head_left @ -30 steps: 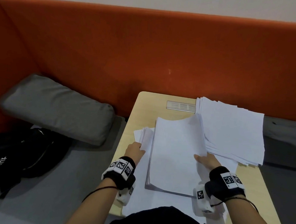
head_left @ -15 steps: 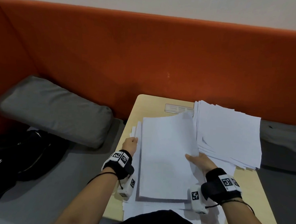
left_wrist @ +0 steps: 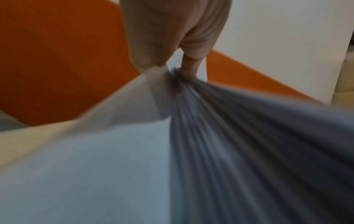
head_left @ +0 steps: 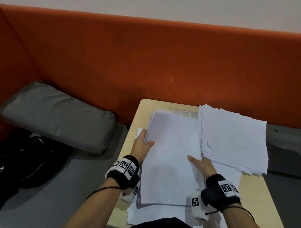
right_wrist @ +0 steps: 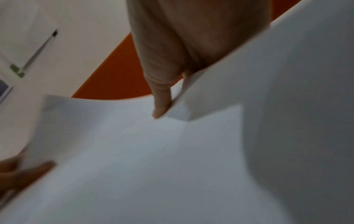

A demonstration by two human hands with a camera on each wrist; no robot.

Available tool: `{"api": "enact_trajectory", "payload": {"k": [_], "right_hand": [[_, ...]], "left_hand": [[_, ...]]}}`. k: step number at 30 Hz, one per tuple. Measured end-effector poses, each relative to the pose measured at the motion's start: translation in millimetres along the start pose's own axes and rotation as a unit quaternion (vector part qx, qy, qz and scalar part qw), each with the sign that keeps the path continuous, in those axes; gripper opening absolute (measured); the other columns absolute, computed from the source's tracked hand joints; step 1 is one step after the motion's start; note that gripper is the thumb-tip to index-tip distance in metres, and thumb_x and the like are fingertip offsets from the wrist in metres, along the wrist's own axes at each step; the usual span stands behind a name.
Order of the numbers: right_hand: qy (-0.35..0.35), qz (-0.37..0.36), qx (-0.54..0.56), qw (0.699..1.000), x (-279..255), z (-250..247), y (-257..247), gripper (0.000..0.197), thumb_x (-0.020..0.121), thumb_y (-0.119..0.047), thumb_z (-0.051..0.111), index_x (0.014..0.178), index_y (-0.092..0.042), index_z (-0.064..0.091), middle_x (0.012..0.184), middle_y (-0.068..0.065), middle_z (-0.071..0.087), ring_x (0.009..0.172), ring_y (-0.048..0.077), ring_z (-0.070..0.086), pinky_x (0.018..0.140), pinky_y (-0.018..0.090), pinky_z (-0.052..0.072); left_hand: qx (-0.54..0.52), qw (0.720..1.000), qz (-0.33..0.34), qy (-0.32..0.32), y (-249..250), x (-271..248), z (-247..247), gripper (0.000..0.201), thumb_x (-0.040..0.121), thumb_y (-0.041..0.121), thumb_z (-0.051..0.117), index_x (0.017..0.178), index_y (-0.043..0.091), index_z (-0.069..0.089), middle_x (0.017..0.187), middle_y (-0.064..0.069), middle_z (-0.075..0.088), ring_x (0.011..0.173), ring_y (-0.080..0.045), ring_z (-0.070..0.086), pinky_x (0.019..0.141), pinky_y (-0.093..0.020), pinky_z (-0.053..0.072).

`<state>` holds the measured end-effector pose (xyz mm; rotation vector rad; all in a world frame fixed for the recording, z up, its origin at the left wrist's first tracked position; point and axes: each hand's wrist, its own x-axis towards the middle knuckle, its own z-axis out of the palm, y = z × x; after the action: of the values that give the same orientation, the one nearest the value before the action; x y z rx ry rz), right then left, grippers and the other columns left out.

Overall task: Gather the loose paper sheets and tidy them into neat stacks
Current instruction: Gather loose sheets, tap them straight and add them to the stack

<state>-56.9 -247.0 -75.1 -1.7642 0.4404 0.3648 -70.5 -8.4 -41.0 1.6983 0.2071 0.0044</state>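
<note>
1. left hand [head_left: 142, 143] pinches left edge of paper bundle [head_left: 170, 160], thumb on top
2. right hand [head_left: 202, 166] grips its right edge
3. bundle between both hands; second stack [head_left: 232, 139] just right of right hand

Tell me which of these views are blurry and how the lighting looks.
Head view: fairly sharp, dim even light, soft shadow under the held stack. Left wrist view: strong motion blur, sheet edges smear into streaks below the left hand. Right wrist view: soft and blurred around the right hand, paper grey in shade.
</note>
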Motion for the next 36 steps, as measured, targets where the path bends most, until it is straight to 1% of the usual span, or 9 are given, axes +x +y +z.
{"api": "enact_trajectory", "payload": {"k": [3,6,12,15,19,23,28,31,36], "right_hand": [[-0.028,-0.056,0.115,0.991,-10.2,-7.3,-23.4,0.046,0.085,-0.016,0.066,0.126,-0.009,0.047,0.117,0.003,0.060,0.106,0.020,0.057,0.095,0.033,0.046],[-0.036,-0.112,0.131,0.984,-20.6,-12.4,-48.4,0.031,0.087,-0.016,0.063,0.117,-0.011,0.058,0.108,0.007,0.067,0.094,0.024,0.065,0.090,0.043,0.051],[0.062,-0.253,0.147,0.954,-41.7,-1.6,-86.5,0.021,0.088,-0.012,0.062,0.108,-0.009,0.060,0.095,0.003,0.066,0.087,0.018,0.062,0.073,0.017,0.051],[0.060,-0.288,0.166,0.941,-47.6,-1.3,-98.5,0.014,0.087,-0.011,0.061,0.101,-0.010,0.060,0.087,-0.005,0.065,0.070,-0.002,0.065,0.062,0.009,0.050],[0.051,-0.293,0.171,0.939,-49.8,-2.2,-104.2,0.009,0.083,-0.011,0.066,0.084,-0.019,0.063,0.083,-0.004,0.066,0.063,-0.002,0.064,0.059,0.012,0.052],[0.041,-0.292,0.163,0.942,-55.5,-1.7,-108.3,0.008,0.082,-0.013,0.068,0.081,-0.020,0.063,0.080,-0.002,0.066,0.068,0.009,0.063,0.058,0.015,0.053],[0.046,-0.332,0.181,0.924,-63.6,-7.5,-125.5,0.013,0.082,-0.009,0.066,0.082,-0.021,0.062,0.067,-0.016,0.070,0.061,-0.005,0.063,0.056,0.012,0.050],[0.060,-0.367,0.193,0.908,-71.4,-9.3,-141.1,0.016,0.073,-0.035,0.071,0.081,-0.025,0.063,0.071,-0.016,0.069,0.068,-0.005,0.062,0.063,0.012,0.049],[0.112,-0.384,0.209,0.893,-74.4,-4.0,-159.0,0.030,0.076,-0.053,0.054,0.078,-0.024,0.064,0.081,-0.012,0.062,0.084,0.008,0.056,0.074,0.020,0.042]], "left_hand": [[-0.070,0.995,0.066,-0.007,32.3,-7.0,-6.5,0.024,0.089,-0.002,0.053,0.102,0.019,0.052,0.103,-0.002,0.064,0.092,-0.014,0.064,0.077,-0.027,0.055],[-0.106,0.988,0.114,-0.006,57.0,-6.2,-5.7,0.026,0.092,0.003,0.052,0.107,0.024,0.050,0.105,0.004,0.063,0.090,-0.007,0.063,0.071,-0.017,0.052],[-0.055,0.965,0.239,0.093,80.7,-1.4,3.0,0.023,0.093,0.008,0.050,0.112,0.018,0.040,0.097,0.011,0.055,0.083,0.007,0.058,0.074,-0.008,0.046],[-0.054,0.943,0.301,0.135,85.0,-3.2,1.2,0.033,0.089,0.021,0.049,0.119,0.011,0.039,0.100,0.006,0.055,0.084,0.013,0.054,0.076,-0.009,0.045],[-0.046,0.925,0.342,0.157,87.3,-13.0,0.1,0.047,0.086,0.055,0.048,0.124,0.039,0.026,0.119,0.019,0.041,0.102,0.023,0.047,0.083,-0.004,0.043],[-0.091,0.922,0.345,0.152,90.1,-18.5,-0.2,0.058,0.085,0.044,0.051,0.135,0.024,0.029,0.127,0.023,0.036,0.112,0.017,0.046,0.087,-0.006,0.043],[-0.127,0.919,0.334,0.167,107.8,-17.6,-5.4,0.056,0.079,0.042,0.063,0.123,0.019,0.037,0.113,0.013,0.050,0.100,0.009,0.056,0.084,-0.012,0.048],[-0.114,0.916,0.327,0.201,117.7,-12.1,-4.9,0.041,0.083,0.011,0.067,0.116,-0.001,0.045,0.099,0.012,0.051,0.089,0.016,0.054,0.078,-0.004,0.042],[-0.140,0.923,0.256,0.253,137.2,-10.5,1.0,0.030,0.084,0.027,0.068,0.104,0.015,0.048,0.098,0.018,0.049,0.098,0.008,0.047,0.081,0.003,0.035]]}}
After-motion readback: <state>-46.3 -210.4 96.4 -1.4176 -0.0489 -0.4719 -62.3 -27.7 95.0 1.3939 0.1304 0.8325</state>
